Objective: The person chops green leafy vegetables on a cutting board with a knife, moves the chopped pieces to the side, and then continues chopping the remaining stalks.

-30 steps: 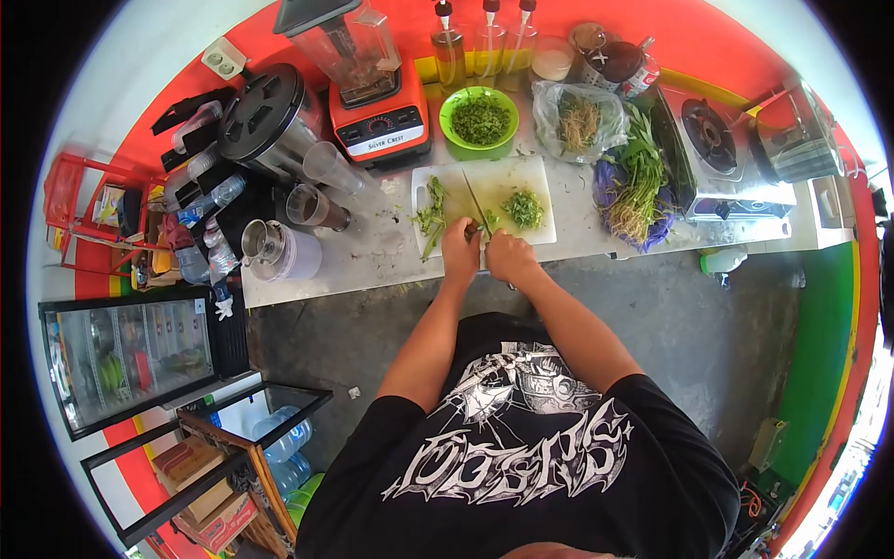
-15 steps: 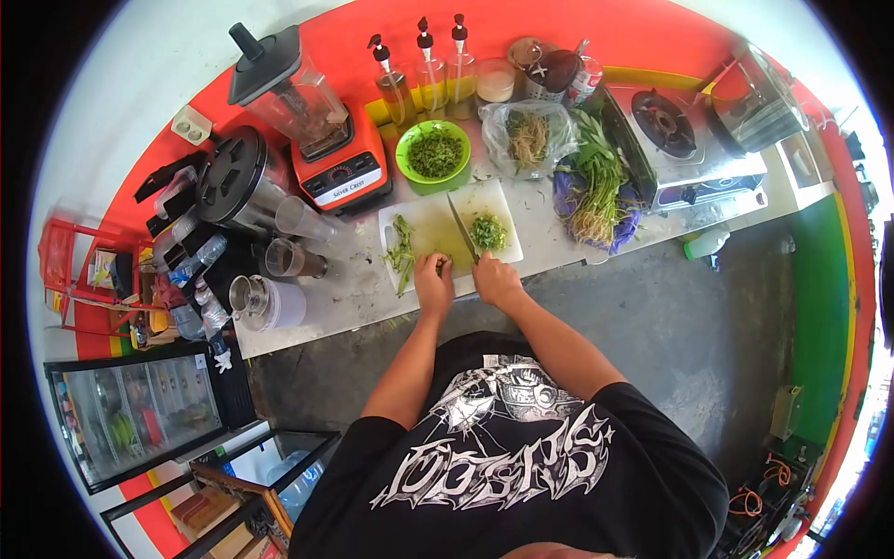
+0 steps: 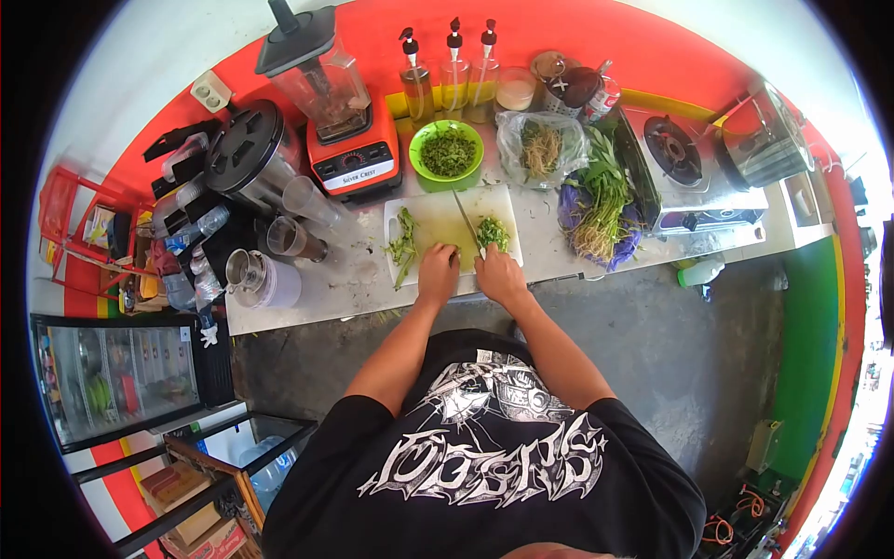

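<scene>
My right hand grips the handle of a kitchen knife, whose blade points away from me over a white cutting board. Beside it, to the left of the blade, my left hand is closed with curled fingertips on the board; whatever they pinch is hidden. A small pile of chopped greens lies just right of the knife. Uncut green stems rest along the board's left side. Behind the board, a lime-green bowl holds more chopped greens.
Bunched greens with roots lie on purple wrapping at right, near a clear plastic bag and a gas stove. A red blender, plastic cups and a metal-topped jug stand left. Pump bottles line the back.
The view has shifted slightly. The knife blade sits a little closer to upright in view, and both hands stay near the board's front edge.
</scene>
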The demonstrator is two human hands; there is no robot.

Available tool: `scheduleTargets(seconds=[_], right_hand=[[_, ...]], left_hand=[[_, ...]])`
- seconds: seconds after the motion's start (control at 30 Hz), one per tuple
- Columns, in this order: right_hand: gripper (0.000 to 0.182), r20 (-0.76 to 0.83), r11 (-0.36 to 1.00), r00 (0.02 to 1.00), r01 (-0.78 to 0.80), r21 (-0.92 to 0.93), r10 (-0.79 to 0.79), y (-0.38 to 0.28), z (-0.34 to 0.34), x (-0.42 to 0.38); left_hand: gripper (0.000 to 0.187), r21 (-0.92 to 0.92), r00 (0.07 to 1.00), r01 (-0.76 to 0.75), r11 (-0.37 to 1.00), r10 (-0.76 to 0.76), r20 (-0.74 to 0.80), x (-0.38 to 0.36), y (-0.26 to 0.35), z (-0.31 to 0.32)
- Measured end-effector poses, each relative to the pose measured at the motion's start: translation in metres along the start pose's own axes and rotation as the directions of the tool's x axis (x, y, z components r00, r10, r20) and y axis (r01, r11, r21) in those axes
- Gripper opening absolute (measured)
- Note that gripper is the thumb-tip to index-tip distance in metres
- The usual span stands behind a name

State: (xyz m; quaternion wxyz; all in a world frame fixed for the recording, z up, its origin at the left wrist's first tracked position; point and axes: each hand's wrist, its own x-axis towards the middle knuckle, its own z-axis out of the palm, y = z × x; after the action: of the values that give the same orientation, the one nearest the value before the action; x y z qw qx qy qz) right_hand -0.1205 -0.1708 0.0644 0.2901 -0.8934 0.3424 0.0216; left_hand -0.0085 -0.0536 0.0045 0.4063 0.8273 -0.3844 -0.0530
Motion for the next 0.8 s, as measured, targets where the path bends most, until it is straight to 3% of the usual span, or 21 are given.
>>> scheduleTargets(seconds=[0.07,0.2,0.37,0.53,0.73,0.8], right_hand=[[0.037,0.037,0.998,0.997,0.068,0.018,-0.068,-0.002,0.004,-0.001],[0.036,0.119,0.998,0.991,0.055,0.013,-0.056,-0.012,0.008,-0.005],[0.032,0.255,0.978,0.967,0.065,-0.199,-0.012,-0.014,0.015,-0.009],[0.028,0.256,0.976,0.965,-0.002,-0.216,0.059,-0.023,0.028,-0.015],[0.029,0.258,0.975,0.966,0.025,-0.221,0.033,-0.031,0.023,-0.002],[0.028,0.252,0.972,0.967,0.029,-0.231,0.031,-0.032,0.021,-0.005]], left_hand=[[0.009,-0.013,1.000,-0.017,1.000,0.017,0.000,-0.005,-0.002,-0.001],[0.009,-0.111,0.999,-0.023,0.994,0.018,-0.045,-0.008,-0.003,-0.003],[0.010,-0.182,0.999,0.011,0.983,-0.020,-0.045,-0.002,-0.004,-0.006],[0.010,-0.150,0.975,0.207,0.967,-0.191,0.114,0.016,-0.007,-0.006],[0.010,-0.154,0.964,0.265,0.952,-0.258,0.067,0.012,-0.001,-0.005],[0.011,-0.137,0.976,0.219,0.966,-0.213,0.056,0.010,-0.008,-0.002]])
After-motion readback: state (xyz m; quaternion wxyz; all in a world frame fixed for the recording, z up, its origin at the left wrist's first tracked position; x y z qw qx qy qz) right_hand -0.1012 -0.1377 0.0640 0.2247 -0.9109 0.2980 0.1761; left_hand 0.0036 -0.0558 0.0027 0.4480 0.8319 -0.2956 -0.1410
